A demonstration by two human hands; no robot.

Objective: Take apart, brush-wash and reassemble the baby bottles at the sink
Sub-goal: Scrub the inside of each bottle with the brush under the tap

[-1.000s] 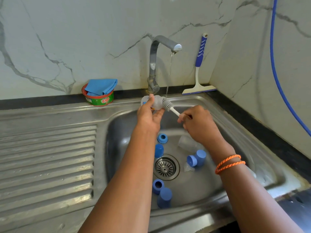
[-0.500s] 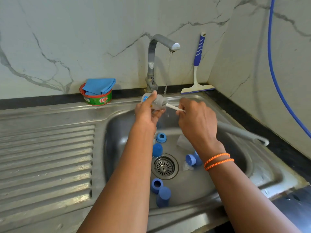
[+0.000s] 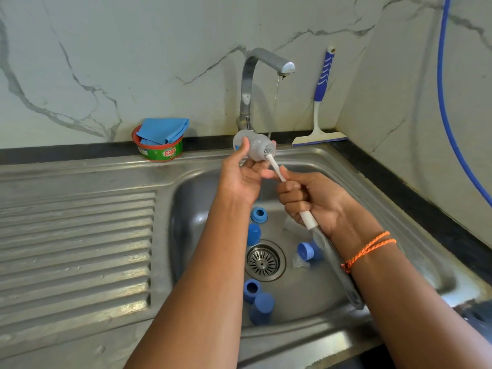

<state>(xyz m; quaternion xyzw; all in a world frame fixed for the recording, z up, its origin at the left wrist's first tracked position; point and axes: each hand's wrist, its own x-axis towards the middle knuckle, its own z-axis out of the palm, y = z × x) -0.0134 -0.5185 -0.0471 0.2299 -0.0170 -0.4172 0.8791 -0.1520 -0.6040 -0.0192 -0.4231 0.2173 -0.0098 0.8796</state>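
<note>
Head view: left hand (image 3: 243,174) grips bottle (image 3: 253,147); right hand (image 3: 311,201) grips brush (image 3: 277,166) at its mouth; blue caps (image 3: 259,306) in sink (image 3: 399,225) unwashed; reassembly pending.

A single wide-angle camera, worn on the person's head, looked forward and steeply down over a steel sink (image 3: 399,209), close enough that both forearms reached in from the bottom edge of the view. It faced the marble back wall, where the tap (image 3: 255,75) stood near the centre top, with the ribbed draining board (image 3: 77,249) at the left and the side wall closing the right. There was no second view to overlap with it.
</note>
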